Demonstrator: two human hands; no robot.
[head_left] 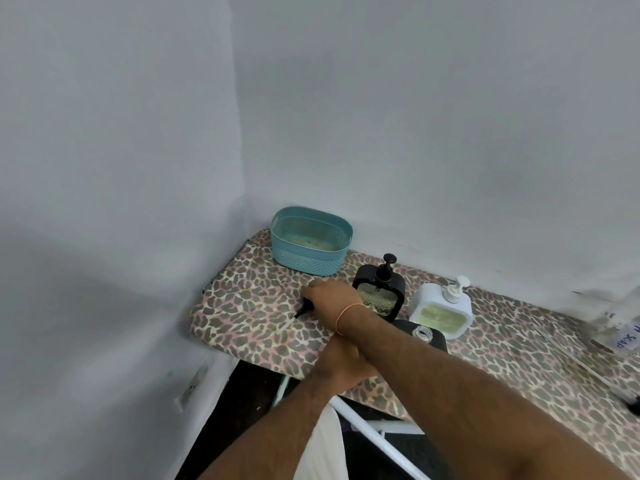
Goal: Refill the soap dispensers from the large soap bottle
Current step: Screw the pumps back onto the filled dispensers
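Right hand [327, 299], with a thin orange band at the wrist, reaches across to the left part of the table [242, 317] and grips a black pump head [304, 309] with its pale dip tube [285, 325] trailing along the cloth. Beneath that forearm lies the left hand [341, 358], mostly hidden; whether its fingers are curled or straight cannot be told, though it sits beside an open black dispenser [424, 336] whose bare threaded neck shows.

Behind it stands a second black dispenser [379, 289], pump fitted, its clear front window showing little liquid. Just right of it, a white dispenser [441, 308] with a white pump holds pale yellow-green soap in its window. A teal plastic basket [310, 242] with perforated walls sits in the far left corner near the wall; something pale lies in its bottom, unclear what. At the right edge, blurred, stands a clear container with a label reading "SOAP" [620, 336].

Leopard-print cloth covers the table, whose left end is rounded. Open cloth lies between the basket and the near edge. White frame tubing [367, 424] shows below.
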